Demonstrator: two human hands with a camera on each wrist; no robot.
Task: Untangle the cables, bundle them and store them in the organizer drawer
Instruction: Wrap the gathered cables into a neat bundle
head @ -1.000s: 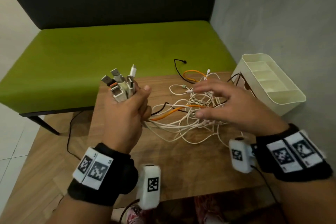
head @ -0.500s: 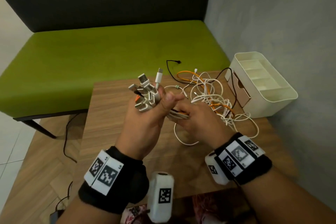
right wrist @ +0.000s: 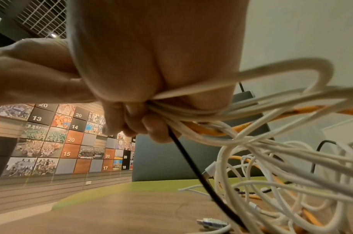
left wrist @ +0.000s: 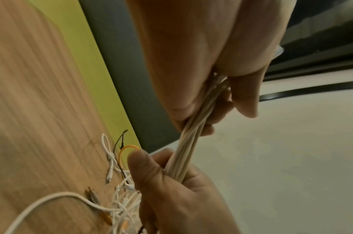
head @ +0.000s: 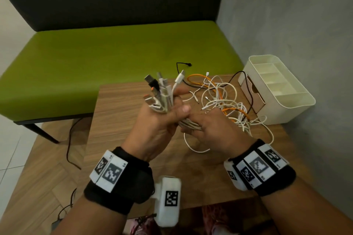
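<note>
At centre frame in the head view, a person's left hand (head: 158, 120) is clenched around a gathered sheaf of cables (head: 219, 101), their plug ends (head: 160, 91) fanned upward above the fist — white, grey and one orange-tipped. Just right of it, the right hand (head: 214, 129) grasps the same sheaf where the cords leave the left fist, thumb and fingers curled around the tight white strands (the left wrist view shows them pulled straight between the two hands). Beyond the right hand, the rest of the cables — white loops mixed with orange and black — trail down in a loose tangle onto the wooden table (head: 118, 120), toward the right of centre. The cream organizer (head: 294, 112) stands at the table's far right edge against the grey wall, its top compartments bare and a brown drawer (head: 254, 97) on its near side pulled partly out. A green bench (head: 95, 59) fills the upper left of the frame.
</note>
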